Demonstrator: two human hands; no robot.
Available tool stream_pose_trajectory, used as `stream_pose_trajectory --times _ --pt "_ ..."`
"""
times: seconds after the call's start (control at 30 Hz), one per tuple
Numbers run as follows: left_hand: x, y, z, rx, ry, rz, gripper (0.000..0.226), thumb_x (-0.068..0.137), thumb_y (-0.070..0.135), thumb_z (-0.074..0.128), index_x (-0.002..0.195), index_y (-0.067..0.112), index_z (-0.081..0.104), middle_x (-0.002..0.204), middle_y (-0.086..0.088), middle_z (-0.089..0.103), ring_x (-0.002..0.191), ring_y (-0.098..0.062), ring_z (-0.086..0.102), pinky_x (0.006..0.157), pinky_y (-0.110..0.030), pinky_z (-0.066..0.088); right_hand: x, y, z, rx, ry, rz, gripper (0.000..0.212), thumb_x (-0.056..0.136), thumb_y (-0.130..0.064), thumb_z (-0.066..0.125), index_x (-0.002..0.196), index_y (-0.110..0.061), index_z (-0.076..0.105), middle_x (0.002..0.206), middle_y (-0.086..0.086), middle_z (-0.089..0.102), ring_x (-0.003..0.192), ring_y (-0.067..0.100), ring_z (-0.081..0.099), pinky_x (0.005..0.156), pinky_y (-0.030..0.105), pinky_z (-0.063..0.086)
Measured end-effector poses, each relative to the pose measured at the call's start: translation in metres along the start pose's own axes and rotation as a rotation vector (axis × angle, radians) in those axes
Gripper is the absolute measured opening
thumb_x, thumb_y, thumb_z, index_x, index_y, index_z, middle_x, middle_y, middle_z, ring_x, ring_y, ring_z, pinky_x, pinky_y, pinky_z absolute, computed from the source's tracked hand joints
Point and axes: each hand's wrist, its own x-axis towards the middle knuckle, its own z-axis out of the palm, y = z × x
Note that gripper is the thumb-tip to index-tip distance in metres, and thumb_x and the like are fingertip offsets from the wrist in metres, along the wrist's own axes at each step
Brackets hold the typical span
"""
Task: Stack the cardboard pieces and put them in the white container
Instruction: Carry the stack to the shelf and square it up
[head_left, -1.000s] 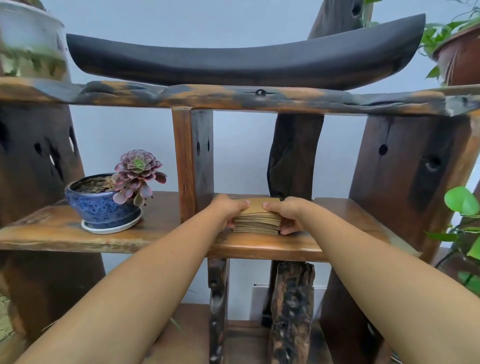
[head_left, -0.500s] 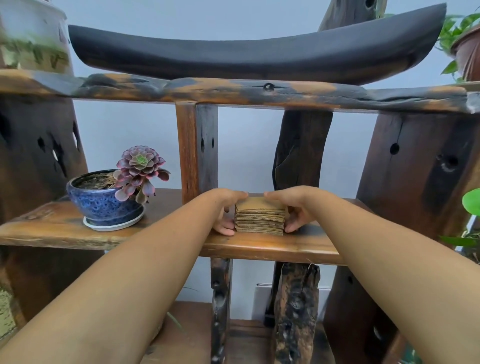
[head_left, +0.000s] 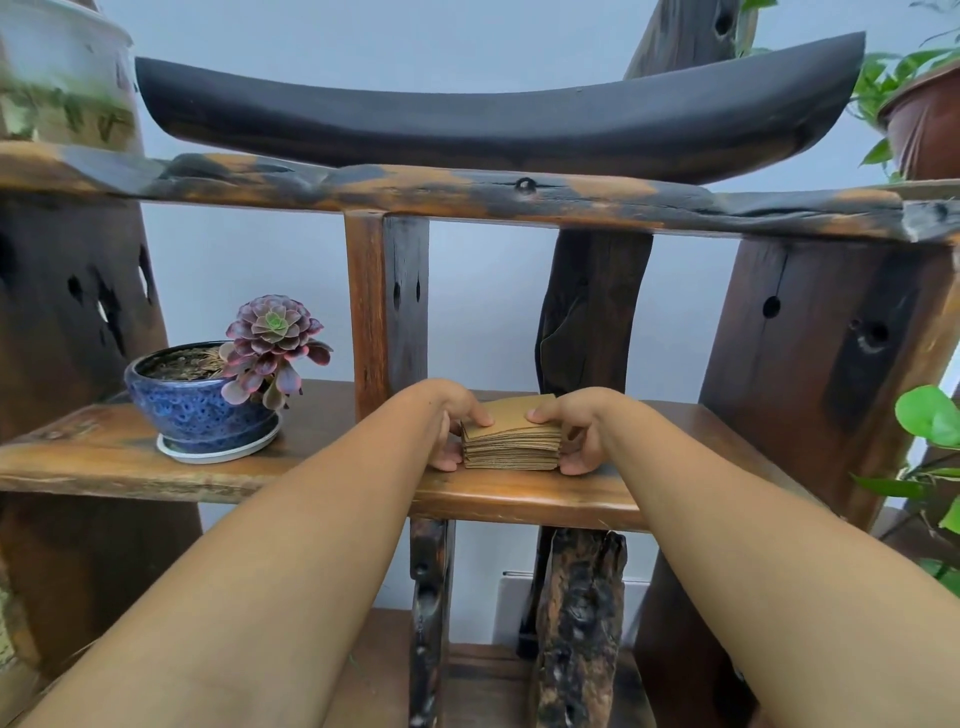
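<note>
While both hands stay clamped on cardboard stack (head_left: 511, 440) as half a second ago, fingertips now reach further over top piece. Left hand (head_left: 451, 423) closed on stack's left side, thumb low at its base; right hand (head_left: 574, 427) closed on right side. Stack sits on wooden shelf (head_left: 519, 491), near front edge. Blue succulent pot (head_left: 200, 402) well left; wooden post (head_left: 387, 306) just behind left hand.
</note>
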Motion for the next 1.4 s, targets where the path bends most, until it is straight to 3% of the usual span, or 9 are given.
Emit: stream_pose_trajectory --times 0.2,0.33,0.5,0.6,0.7,0.83,1.0,1.27,1.4 --pt "-0.006 -0.011 -0.002 -0.133 -0.03 -0.004 0.066 0.088 0.009 0.076 0.144 0.0 0.043 0.116 -0.017 0.068 0.104 -0.029 0.067 0.085 -0.039 0.055 -0.003 0.01 -0.001 0.187 -0.168 -0.051 0.034 0.083 -0.012 0.077 0.111 -0.004 0.059 0.111 0.015 0.068 0.097 0.03 0.068 0.074 0.046 0.057" --pt "-0.013 -0.018 -0.004 -0.232 -0.074 0.032 0.049 0.091 0.006 0.071 0.135 0.0 0.052 0.094 -0.017 0.072 0.079 -0.029 0.068 0.056 -0.039 0.047 -0.008 0.017 0.007 0.258 -0.196 -0.118 0.018 0.088 -0.012 0.072 0.102 -0.009 0.061 0.094 0.011 0.069 0.09 0.024 0.066 0.095 0.042 0.052" --pt "-0.022 -0.028 -0.001 -0.37 -0.119 0.097 0.043 0.091 0.005 0.071 0.131 0.004 0.054 0.11 -0.011 0.073 0.103 -0.024 0.07 0.083 -0.035 0.051 -0.019 0.031 0.01 0.382 -0.171 -0.22 0.028 0.085 -0.009 0.073 0.109 -0.008 0.06 0.1 0.015 0.07 0.094 0.027 0.066 0.074 0.044 0.055" --pt "-0.032 -0.038 0.004 -0.403 -0.16 0.164 0.04 0.089 0.006 0.074 0.125 0.005 0.058 0.112 -0.01 0.072 0.112 -0.022 0.066 0.097 -0.036 0.048 -0.029 0.037 0.007 0.464 -0.136 -0.299 0.053 0.082 -0.008 0.075 0.13 -0.005 0.051 0.126 0.02 0.065 0.113 0.032 0.064 0.083 0.05 0.057" --pt "-0.045 -0.048 0.009 -0.383 -0.136 0.28 0.048 0.085 0.007 0.079 0.128 0.003 0.057 0.116 -0.013 0.073 0.115 -0.026 0.066 0.109 -0.043 0.046 -0.045 0.048 0.003 0.499 -0.138 -0.366 0.049 0.085 -0.007 0.07 0.13 -0.001 0.053 0.121 0.021 0.067 0.112 0.032 0.065 0.083 0.048 0.057" --pt "-0.072 -0.067 0.015 -0.49 -0.188 0.404 0.047 0.087 0.006 0.076 0.129 -0.002 0.057 0.114 -0.017 0.073 0.108 -0.029 0.07 0.104 -0.047 0.051 -0.079 0.072 0.004 0.532 -0.184 -0.475 0.026 0.091 -0.005 0.062 0.116 0.001 0.061 0.099 0.016 0.07 0.094 0.027 0.069 0.077 0.043 0.059" --pt "-0.116 -0.103 0.029 -0.593 -0.333 0.58 0.034 0.093 0.002 0.066 0.126 -0.002 0.059 0.12 -0.019 0.071 0.104 -0.026 0.071 0.092 -0.042 0.059 -0.136 0.11 0.005 0.546 -0.119 -0.568 0.046 0.091 -0.004 0.061 0.132 0.009 0.047 0.11 0.02 0.064 0.101 0.03 0.065 0.088 0.046 0.056" --pt "-0.164 -0.192 0.056 -0.403 -0.208 0.646 0.099 0.06 0.041 0.089 0.145 0.025 0.042 0.134 -0.006 0.061 0.121 -0.022 0.063 0.108 -0.042 0.049 -0.205 0.199 0.033 0.527 -0.081 -0.588 0.045 0.088 0.001 0.062 0.132 0.006 0.051 0.12 0.031 0.065 0.103 0.03 0.064 0.104 0.051 0.047" --pt "-0.164 -0.238 0.078 -0.297 -0.255 0.622 0.097 0.057 0.056 0.084 0.142 0.045 0.04 0.129 0.006 0.059 0.115 -0.013 0.064 0.098 -0.033 0.054 -0.218 0.252 0.041 0.548 -0.002 -0.537 0.056 0.073 -0.008 0.07 0.126 0.003 0.056 0.112 0.023 0.069 0.099 0.029 0.067 0.09 0.043 0.053"
